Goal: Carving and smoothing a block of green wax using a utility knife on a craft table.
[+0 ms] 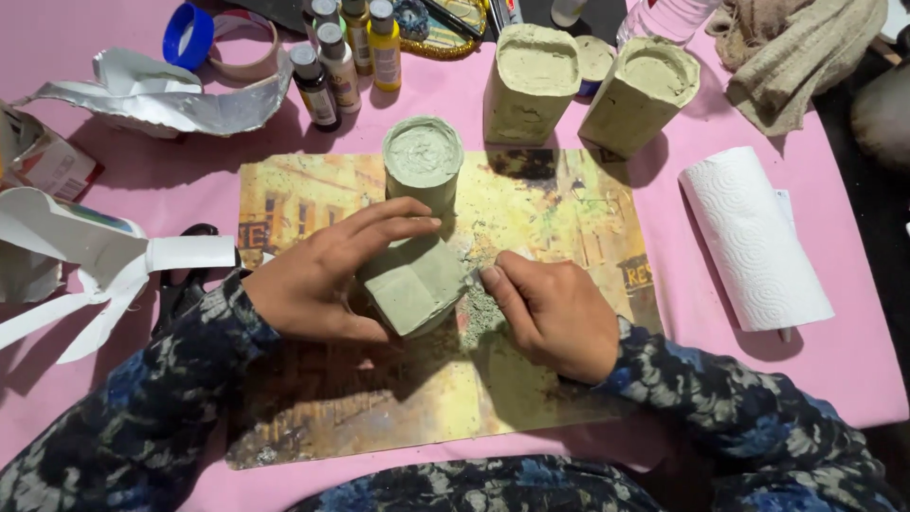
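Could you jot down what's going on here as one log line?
left hand: steadies grey-green cast block | right hand: at block's edge, fingertips pinched | under block: picture mat, grey dust | behind: round cast

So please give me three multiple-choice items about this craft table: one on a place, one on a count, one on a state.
1. Where does the paper towel roll lie?
A. on the printed mat
B. on the pink table, right of the mat
C. among the paint bottles

2. How many grey-green cast blocks stand upright beyond the mat's far edge?
A. two
B. four
C. none

3. How is the grey-green block under the hands?
A. standing upright, untouched
B. lying tilted, held by the left hand
C. still wrapped in a carton

Answers:
1. B, it rests on the pink table beside the printed mat.
2. A, the rounded-square block and the tilted one.
3. B, the left hand grips it while the right hand touches its edge.
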